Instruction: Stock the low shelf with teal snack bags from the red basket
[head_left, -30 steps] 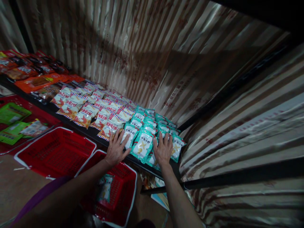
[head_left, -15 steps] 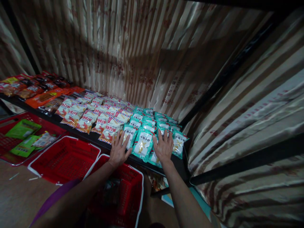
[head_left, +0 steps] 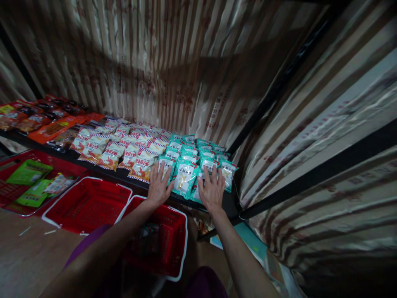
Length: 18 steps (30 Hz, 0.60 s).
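Teal-and-white snack packets (head_left: 185, 176) lie in overlapping rows at the right end of a dark shelf (head_left: 124, 176). My left hand (head_left: 159, 186) rests with fingers spread at the front of the leftmost teal row, beside the red-and-white snack packets (head_left: 140, 164). My right hand (head_left: 211, 188) lies with fingers apart over the front teal packets, covering part of them. Neither hand grips a packet. A front teal packet shows between the two hands, and another teal packet (head_left: 228, 173) sits just right of my right hand.
Orange and brown snack packets (head_left: 52, 127) fill the shelf's left end. Red baskets (head_left: 89, 207) stand below the front edge; the leftmost holds green packets (head_left: 29, 171). A black post (head_left: 263, 111) and striped curtain (head_left: 173, 62) bound the back and right.
The view has shifted slightly. My hands stay spread at the front teal packets, with the left fingers a little more upright. Nothing has visibly been picked up.
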Motion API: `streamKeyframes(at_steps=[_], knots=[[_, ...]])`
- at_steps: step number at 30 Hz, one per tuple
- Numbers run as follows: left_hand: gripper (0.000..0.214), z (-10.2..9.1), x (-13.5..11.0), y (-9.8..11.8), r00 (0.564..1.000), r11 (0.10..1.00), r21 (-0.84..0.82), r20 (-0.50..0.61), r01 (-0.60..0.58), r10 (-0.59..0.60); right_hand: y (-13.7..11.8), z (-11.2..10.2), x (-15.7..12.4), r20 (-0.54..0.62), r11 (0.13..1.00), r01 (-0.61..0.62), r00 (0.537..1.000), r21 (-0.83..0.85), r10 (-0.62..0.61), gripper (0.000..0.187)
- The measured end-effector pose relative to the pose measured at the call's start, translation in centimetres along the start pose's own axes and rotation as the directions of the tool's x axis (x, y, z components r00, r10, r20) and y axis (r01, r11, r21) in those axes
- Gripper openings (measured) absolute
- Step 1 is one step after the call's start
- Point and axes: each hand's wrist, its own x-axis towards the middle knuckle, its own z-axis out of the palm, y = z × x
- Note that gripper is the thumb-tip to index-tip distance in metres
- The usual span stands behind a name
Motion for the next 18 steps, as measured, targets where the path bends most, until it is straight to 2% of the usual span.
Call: streamKeyframes(at_steps=[4, 8, 11, 18], knots=[[0.057, 0.9, 4.7, 1.5, 0.998, 0.998, 0.040, 0.043, -0.058, 0.056, -0.2, 0.5, 1.1, 0.029, 0.994, -0.109, 0.994, 0.010, 0.108, 0.052], [0.055, 2.6, 7.8, 1.1, 0.982, 0.986, 0.052, 0.117, -0.158, 0.151, 0.1, 1.4, 3.0, 0.074, 0.990, -0.138, 0.988, 0.001, 0.138, 0.055], [0.052, 3.6, 8.2, 0.5, 0.971, 0.980, 0.047, 0.150, -0.193, 0.184, 0.3, 2.1, 3.7, 0.096, 0.991, -0.130, 0.987, -0.013, 0.131, 0.056], [0.050, 4.6, 7.8, 0.3, 0.971, 0.985, 0.062, 0.188, -0.160, 0.146, 0.5, 3.1, 3.7, 0.088, 0.995, -0.098, 0.991, -0.017, 0.099, 0.056]])
